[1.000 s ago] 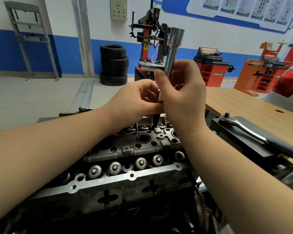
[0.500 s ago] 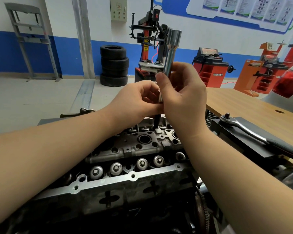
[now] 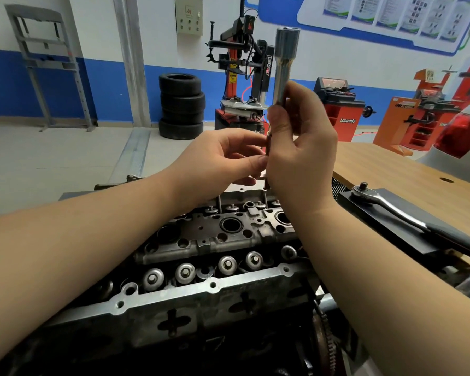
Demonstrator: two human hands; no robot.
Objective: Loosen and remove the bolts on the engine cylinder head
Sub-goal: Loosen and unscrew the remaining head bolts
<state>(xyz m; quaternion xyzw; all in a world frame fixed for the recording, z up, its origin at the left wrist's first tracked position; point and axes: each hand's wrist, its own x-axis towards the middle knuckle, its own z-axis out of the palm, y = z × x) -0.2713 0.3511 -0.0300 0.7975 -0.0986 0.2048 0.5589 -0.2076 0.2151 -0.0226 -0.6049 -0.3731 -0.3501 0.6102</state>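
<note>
Right hand [image 3: 299,156] grips our long chrome deep socket [image 3: 284,66], axis upright toward 12 | left hand [image 3: 223,161], nearer, pinches the dark bolt shank [image 3: 268,147] below it, above the grey metal cylinder head [image 3: 228,226] | we'd lift straight up.

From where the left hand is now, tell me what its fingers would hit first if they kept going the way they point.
The left hand points its fingers toward the bolt hanging below the socket. They already seem to touch it; just past it lies the right hand. Depth is unclear.
</note>
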